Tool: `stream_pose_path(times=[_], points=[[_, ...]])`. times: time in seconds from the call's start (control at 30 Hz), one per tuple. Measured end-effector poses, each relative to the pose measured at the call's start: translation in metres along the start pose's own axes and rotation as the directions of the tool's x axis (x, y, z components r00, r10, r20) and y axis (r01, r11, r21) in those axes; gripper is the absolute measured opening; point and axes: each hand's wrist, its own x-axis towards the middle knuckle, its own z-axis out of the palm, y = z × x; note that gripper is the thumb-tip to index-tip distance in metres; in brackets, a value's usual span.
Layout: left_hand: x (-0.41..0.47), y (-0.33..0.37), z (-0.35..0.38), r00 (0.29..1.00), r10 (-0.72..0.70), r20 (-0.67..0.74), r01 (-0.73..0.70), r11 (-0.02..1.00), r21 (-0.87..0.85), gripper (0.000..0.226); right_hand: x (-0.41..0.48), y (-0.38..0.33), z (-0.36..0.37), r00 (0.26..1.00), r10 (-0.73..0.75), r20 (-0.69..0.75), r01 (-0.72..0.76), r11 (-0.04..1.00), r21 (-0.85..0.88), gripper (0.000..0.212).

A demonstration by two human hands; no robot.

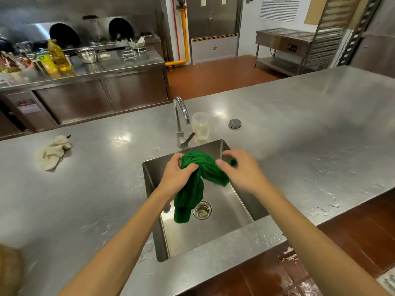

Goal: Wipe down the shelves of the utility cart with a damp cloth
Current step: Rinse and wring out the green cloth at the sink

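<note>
Left hand (177, 174) and right hand (239, 169) pinch a limp green cloth (192, 189) above the steel sink (213, 238); curved tap (181, 116), cloudy jar (200, 129) beyond the fingers (220, 162).

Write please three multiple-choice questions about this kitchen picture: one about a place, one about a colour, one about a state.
1. Where is the green cloth?
A. on the counter beside the faucet
B. above the sink
C. on the floor

2. Which colour has the crumpled cloth lying on the counter?
A. beige
B. red
C. blue

3. In which state is the green cloth?
A. spread flat
B. folded into a neat square
C. bunched up, its end hanging down

Answers:
1 B: its lower end hangs inside the basin beside the drain strainer.
2 A: it lies pale beige on the steel, left of the faucet.
3 C: it is gathered in a wad at the top, with a long tail below.
</note>
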Motion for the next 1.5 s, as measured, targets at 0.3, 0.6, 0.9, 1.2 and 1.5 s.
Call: stream_pose_path(times=[0.3, 0.6, 0.9, 1.2, 1.5], points=[[0.023, 0.026, 0.001, 0.981, 0.035, 0.189, -0.039, 0.999, 0.017, 0.022, 0.023, -0.030, 0.041, 0.982, -0.167, 0.093, 0.161, 0.985, 0.065, 0.115], [0.043, 0.039, -0.020, 0.935, -0.316, 0.161, 0.318, 0.948, 0.011, 0.040, 0.057, -0.015, 0.047, 0.983, -0.164, -0.080, 0.159, 0.985, -0.068, 0.058], [0.048, -0.001, -0.010, 0.573, -0.433, 0.696, 0.797, 0.492, -0.350, 0.126, 0.060, -0.045, 0.045, 0.913, -0.284, -0.293, 0.293, 0.956, -0.014, 0.043], [0.067, 0.020, 0.020, 0.857, -0.408, 0.314, 0.464, 0.347, -0.815, 0.020, 0.049, -0.041, 0.052, 0.960, -0.233, -0.152, 0.246, 0.966, 0.074, 0.047], [0.082, 0.016, 0.037, 0.856, -0.389, 0.340, 0.507, 0.506, -0.698, 0.019, 0.029, -0.026, 0.076, 0.652, -0.721, -0.233, 0.557, 0.664, -0.499, 0.060]])
